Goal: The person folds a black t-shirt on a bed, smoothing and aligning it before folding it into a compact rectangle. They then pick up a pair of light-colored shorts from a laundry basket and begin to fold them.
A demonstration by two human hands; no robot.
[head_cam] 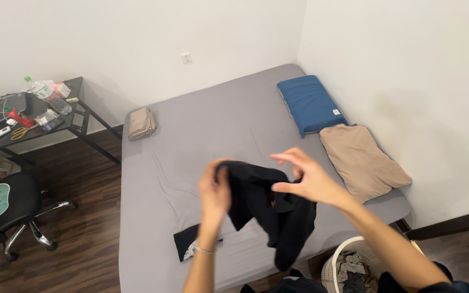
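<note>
Hands: left hand [215, 192] raised over bed [191, 135], fingers pinched shut on upper edge of black garment [270, 209]. Right hand [308, 176] level with it and a little apart, thumb and lower fingers gripping the opposite edge, upper fingers spread loose. Thin bracelet on left wrist.

Garment: held in the air between both hands, above near half of bed, bunched and hanging unevenly, lower end dangling toward mattress edge. Not spread, not folded; kind of garment not clear from its crumpled shape.

Beneath: dark item [188, 243] lying flat on sheet near foot of bed, just below left forearm, pale patch at one corner. Looks laid down rather than folded, though partly hidden.

Far corner of bed: tan folded cloth [141, 122], compact and squared, well apart from hands. Judged the only finished piece in view.

Head of bed: blue pillow [310, 104] and beige pillow [363, 161], side by side along right wall.

Floor, near right: white basket [338, 258] with grey and dark clothes heaped inside, so a fair share appears still unsorted.

Left of room: black desk [74, 119] with bottle, scissors, small clutter; office chair [6, 209] on dark wood floor.

Progress, as judged: early; one piece done, one in hand, basket not yet emptied.
</note>
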